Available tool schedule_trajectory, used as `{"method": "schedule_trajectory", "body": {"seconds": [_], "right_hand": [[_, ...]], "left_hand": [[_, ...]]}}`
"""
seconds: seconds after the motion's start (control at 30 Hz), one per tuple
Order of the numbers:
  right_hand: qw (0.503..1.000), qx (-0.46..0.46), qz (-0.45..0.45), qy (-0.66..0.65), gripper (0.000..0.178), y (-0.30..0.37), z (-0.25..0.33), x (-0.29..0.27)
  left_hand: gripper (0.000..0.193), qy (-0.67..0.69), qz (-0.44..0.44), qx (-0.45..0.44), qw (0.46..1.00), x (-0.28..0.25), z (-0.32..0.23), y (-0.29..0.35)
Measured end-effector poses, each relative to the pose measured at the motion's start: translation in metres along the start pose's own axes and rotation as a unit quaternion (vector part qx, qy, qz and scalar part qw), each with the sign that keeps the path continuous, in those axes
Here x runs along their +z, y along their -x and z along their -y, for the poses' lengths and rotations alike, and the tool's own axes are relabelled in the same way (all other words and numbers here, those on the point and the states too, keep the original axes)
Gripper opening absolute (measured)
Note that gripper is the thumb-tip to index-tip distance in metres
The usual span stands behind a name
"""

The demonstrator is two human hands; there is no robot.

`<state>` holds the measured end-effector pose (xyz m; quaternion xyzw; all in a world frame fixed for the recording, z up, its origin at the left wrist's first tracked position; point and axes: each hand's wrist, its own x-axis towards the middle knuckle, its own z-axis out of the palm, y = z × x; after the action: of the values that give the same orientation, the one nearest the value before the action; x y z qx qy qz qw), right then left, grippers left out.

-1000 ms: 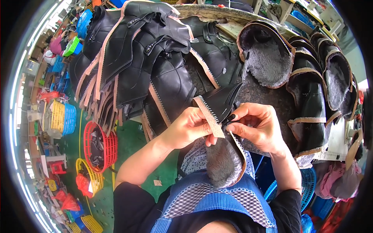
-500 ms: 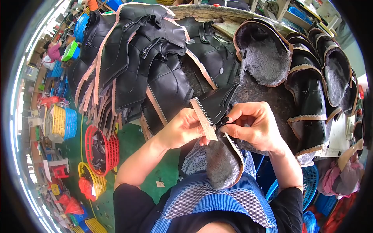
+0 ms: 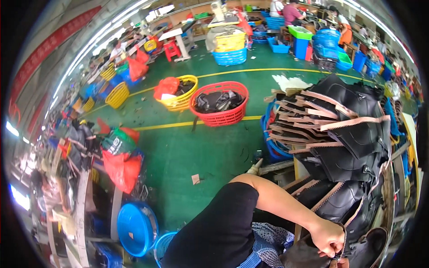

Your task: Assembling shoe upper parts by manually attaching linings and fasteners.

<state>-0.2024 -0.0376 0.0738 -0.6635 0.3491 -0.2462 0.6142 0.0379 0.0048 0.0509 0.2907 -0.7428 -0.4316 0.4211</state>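
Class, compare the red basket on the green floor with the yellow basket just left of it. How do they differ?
Position: the red basket stands nearer the camera; the yellow basket sits farther back.
Contents: the red basket shows only dark pieces, while the yellow basket also holds a red bag.
Shared: both are open-topped and stand on the green floor.

- Open way left of the left hand (image 3: pixel 328 236), beyond the elbow: green floor (image 3: pixel 167 154), only a paper scrap (image 3: pixel 195 179) on it.
- Straight far from hand: blocked, high stack of black uppers (image 3: pixel 357 145).
- Near right: tight, dark open upper (image 3: pixel 374 246) close beside the fingers.
- Farther left: red basket (image 3: pixel 225 119), yellow basket (image 3: pixel 178 106) bar the floor.
- Near left: blue basin (image 3: pixel 133 234), red bag (image 3: pixel 123 172) hem the passage.
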Motion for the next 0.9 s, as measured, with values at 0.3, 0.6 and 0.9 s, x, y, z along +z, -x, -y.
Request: {"method": "schedule_trajectory", "body": {"seconds": [0.3, 0.6, 0.9], "right_hand": [[0.997, -0.044, 0.035, 0.06, 0.015, -0.014, 0.018, 0.009], [0.996, -0.033, 0.038, 0.068, 0.016, -0.009, 0.023, 0.016], [0.977, -0.087, -0.114, 0.156, 0.017, 0.007, 0.01, 0.04]], "left_hand": [[0.02, -0.158, 0.008, -0.008, 0.987, -0.014, 0.005, -0.007], [0.019, -0.293, -0.082, 0.064, 0.95, 0.002, 0.014, 0.0], [0.014, -0.073, -0.098, 0.026, 0.992, 0.005, -0.025, 0.015]]}}
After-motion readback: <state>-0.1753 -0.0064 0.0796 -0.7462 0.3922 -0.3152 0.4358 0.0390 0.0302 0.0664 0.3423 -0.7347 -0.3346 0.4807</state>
